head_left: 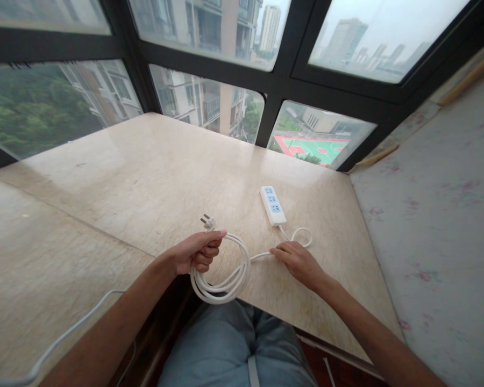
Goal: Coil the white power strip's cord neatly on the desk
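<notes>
A white power strip (272,206) with blue socket faces lies on the marble-look sill, its cord leaving the near end in a small loop. My left hand (201,251) is closed round several coils of the white power cord (226,297), held over the sill's front edge. The two-pin plug (208,221) sticks out above that hand, prongs pointing up and left. Farther right, my right hand (296,260) grips the stretch of cord between the coil and the strip, close to the sill surface.
The stone sill (116,177) runs up to dark-framed windows (210,62). At right stands a wall with flowered paper (431,231). Another white cable (75,325) crosses the sill at lower left. My legs (229,344) are below the front edge.
</notes>
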### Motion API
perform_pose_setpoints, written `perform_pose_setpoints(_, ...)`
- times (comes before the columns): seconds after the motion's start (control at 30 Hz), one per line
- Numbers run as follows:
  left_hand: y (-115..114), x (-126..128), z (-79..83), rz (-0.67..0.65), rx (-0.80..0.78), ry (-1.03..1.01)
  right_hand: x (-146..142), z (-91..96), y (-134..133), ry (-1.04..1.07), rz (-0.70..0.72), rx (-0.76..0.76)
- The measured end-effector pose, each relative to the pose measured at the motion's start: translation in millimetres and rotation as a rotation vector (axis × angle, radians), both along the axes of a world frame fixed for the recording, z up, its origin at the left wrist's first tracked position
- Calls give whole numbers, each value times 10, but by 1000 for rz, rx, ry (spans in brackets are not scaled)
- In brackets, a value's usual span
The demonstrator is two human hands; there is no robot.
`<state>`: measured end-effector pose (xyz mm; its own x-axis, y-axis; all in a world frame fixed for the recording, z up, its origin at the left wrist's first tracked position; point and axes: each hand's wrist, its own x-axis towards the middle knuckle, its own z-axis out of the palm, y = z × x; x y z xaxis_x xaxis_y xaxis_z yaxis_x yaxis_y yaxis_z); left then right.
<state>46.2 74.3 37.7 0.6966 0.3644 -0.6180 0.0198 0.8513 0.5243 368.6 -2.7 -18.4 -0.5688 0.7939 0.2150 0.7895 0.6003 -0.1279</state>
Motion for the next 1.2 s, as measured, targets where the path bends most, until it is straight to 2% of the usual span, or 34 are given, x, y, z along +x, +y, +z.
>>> perform_pose_setpoints(0.27,127,25,73,-1,45,-13,-167,-130,487,92,35,13)
perform_pose_setpoints(0.43,257,49,-25,-25,116,65,-170,-243,704,208,150,10)
perform_pose_setpoints(0.63,455,140,-205,-93,133,147,-165,-192,645,278,190,-58)
perform_pose_setpoints(0.9,618,449,-247,-337,207,179,-251,-85,608,307,181,-149)
perform_pose_setpoints(1.0,672,586,-324,-426,274,185,-284,-66,619,335,115,-216)
perform_pose_setpoints(1.1,727,691,-432,-452,390,107,-320,-100,625,361,21,-269)
perform_pose_setpoints(1.2,773,747,-514,-497,476,65,-336,-178,614,397,-22,-260)
